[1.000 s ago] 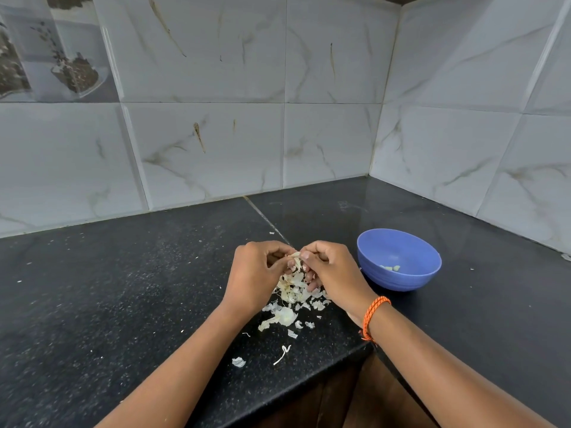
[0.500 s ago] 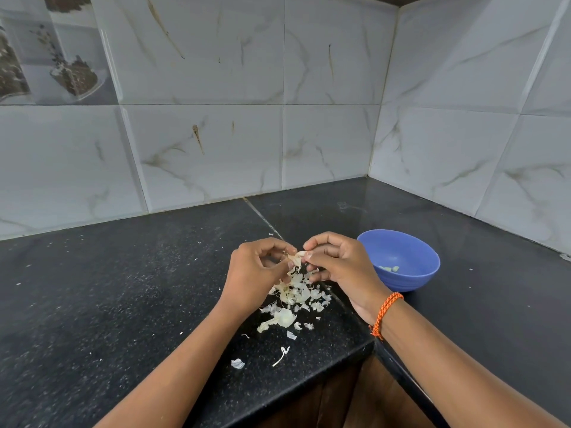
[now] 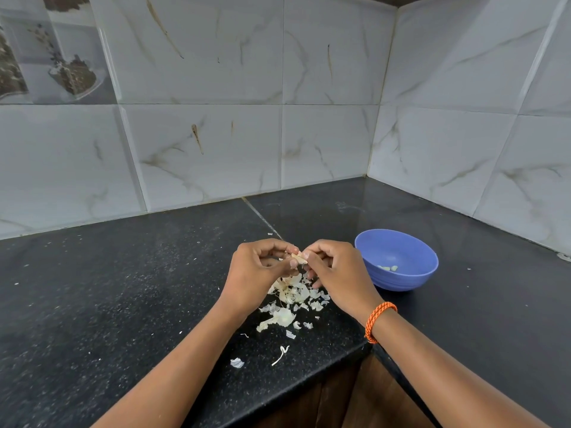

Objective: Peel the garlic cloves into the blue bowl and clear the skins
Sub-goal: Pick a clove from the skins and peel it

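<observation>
Both sets of fingers (image 3: 293,262) pinch one garlic clove (image 3: 298,258) at frame centre, left hand (image 3: 258,270) and right hand (image 3: 335,270) curled round it above the surface (image 3: 123,288). Step in hand looks like peeling. Skins (image 3: 290,293) heaped just below the hands. Blue bowl (image 3: 411,278) right of centre holds a few peeled cloves (image 3: 389,268). Next move likely: strip remaining skin, then drop clove into bowl; skins not yet cleared
</observation>
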Demonstrator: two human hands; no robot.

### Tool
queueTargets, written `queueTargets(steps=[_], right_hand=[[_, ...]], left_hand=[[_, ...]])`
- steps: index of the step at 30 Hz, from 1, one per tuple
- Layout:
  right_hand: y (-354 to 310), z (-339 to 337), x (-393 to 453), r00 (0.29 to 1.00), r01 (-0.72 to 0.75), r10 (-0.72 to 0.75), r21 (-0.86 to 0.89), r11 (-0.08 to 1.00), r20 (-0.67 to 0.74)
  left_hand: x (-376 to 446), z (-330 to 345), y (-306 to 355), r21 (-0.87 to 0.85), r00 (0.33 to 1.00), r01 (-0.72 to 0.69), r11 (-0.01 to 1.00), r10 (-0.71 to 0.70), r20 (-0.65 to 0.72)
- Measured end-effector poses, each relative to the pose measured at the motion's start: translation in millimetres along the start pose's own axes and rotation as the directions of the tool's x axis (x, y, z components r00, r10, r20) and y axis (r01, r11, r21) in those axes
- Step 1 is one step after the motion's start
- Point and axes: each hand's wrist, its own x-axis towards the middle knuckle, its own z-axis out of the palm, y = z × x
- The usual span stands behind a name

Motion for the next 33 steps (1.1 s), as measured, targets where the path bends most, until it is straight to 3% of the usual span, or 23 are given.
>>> queueTargets(steps=[6,11,13,16,21,33], right_hand=[[-4.8,3.5,-4.2,0.997,-0.081,0.083,0.228,0.97,0.0],[-4.4,9.4,-3.9,0.996,-0.056,0.065,0.134,0.989,-0.059],[-5.7,12.0,-3.0,0.998,-0.051,0.053,0.142,0.989,-0.015],[-9.4,13.4,-1.8,0.991,-0.112,0.085,0.317,0.942,0.1],[-8.7,10.3,2.2,0.98,-0.197,0.151,0.499,0.844,0.131],[-16.7,21.5,5.5,0.988,-0.152,0.129,0.347,0.925,0.089]], left_hand=[[0.4,-0.3,-1.0,-0.034,1.0,0.012,0.999,-0.012,-0.009],[4.0,-4.0,-3.4,0.081,0.994,-0.049,0.995,0.056,-0.091],[5.1,-5.7,-2.6,0.068,0.992,-0.068,0.995,0.074,-0.101],[5.5,-6.0,-1.7,0.032,0.991,-0.077,0.997,0.08,-0.111],[7.4,-8.8,-2.3,-0.05,0.993,-0.08,0.996,0.075,-0.091],[9.3,-14.4,-4.1,0.131,0.99,-0.099,0.986,0.111,-0.086]])
